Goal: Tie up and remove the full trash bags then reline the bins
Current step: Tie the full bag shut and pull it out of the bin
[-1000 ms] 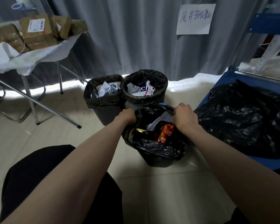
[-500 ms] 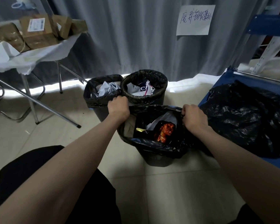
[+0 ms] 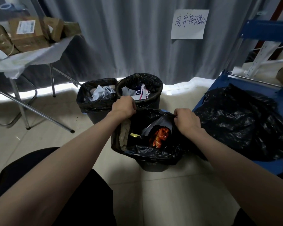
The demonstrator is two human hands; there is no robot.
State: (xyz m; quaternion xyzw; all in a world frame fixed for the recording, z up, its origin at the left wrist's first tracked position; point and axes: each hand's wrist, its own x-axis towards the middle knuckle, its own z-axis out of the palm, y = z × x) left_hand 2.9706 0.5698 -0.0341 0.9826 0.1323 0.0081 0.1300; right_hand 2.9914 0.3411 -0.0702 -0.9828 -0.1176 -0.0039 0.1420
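Three dark bins stand on the tiled floor, each lined with a black trash bag. The nearest bin holds a bag with an orange wrapper and paper inside. My left hand grips the bag's far-left edge, lifted off the rim. My right hand grips its far-right edge. Behind stand a square bin and a round bin, both with crumpled paper in their liners.
A heap of loose black plastic bags lies on a blue cart at the right. A folding table with cardboard boxes stands at the left, its metal legs reaching toward the bins. A grey curtain with a paper sign hangs behind.
Both hands have pulled the near bag's far edge up and apart, off the bin's rim. The left hand moved up and left, the right hand slightly right.
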